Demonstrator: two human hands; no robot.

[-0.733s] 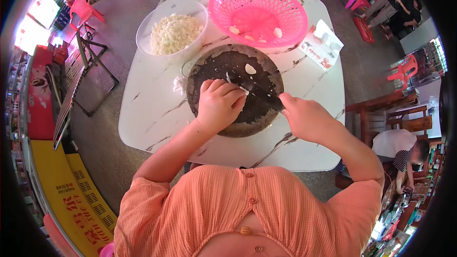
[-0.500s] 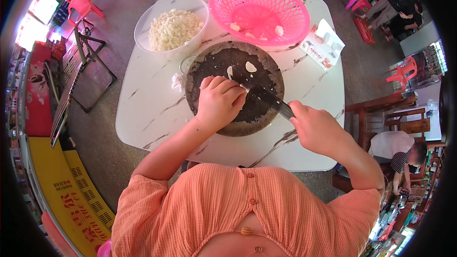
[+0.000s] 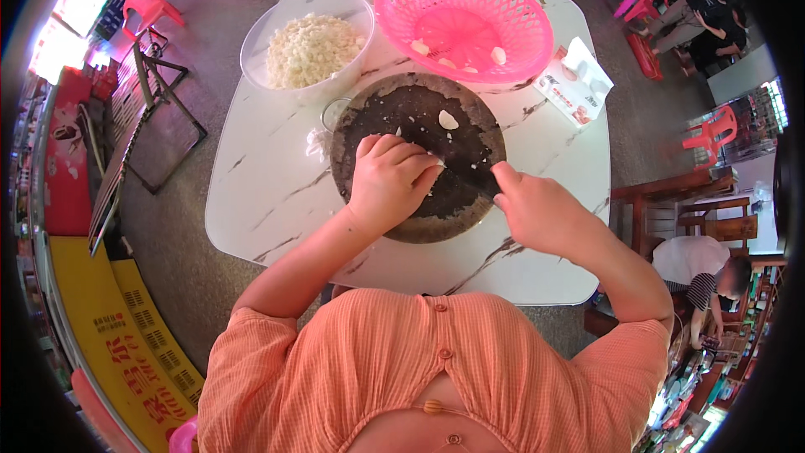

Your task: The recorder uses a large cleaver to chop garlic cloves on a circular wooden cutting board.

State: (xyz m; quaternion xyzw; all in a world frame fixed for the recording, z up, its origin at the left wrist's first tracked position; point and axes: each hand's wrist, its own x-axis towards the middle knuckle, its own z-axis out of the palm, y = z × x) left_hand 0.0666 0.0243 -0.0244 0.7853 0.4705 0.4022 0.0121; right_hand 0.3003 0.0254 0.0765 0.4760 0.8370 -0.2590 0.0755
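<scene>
On a round dark chopping board, my left hand has its fingers curled together over a small white piece that looks like a garlic clove. My right hand is closed round the handle of a knife, whose dark blade reaches left to my left fingertips. The fingers hide most of the piece, and the blade blends with the board. Another pale clove lies loose beyond the blade, among scattered white bits.
Behind the board stand a clear bowl of chopped white pieces and a pink basket with a few cloves. A white packet lies on the marbled table at the right. A folding frame stands left on the floor; other people are at the right.
My right hand has moved slightly left and up with the knife, bringing the blade in against my left fingers. The white sliver beyond my left fingers shows less. The whole view has shifted slightly.
</scene>
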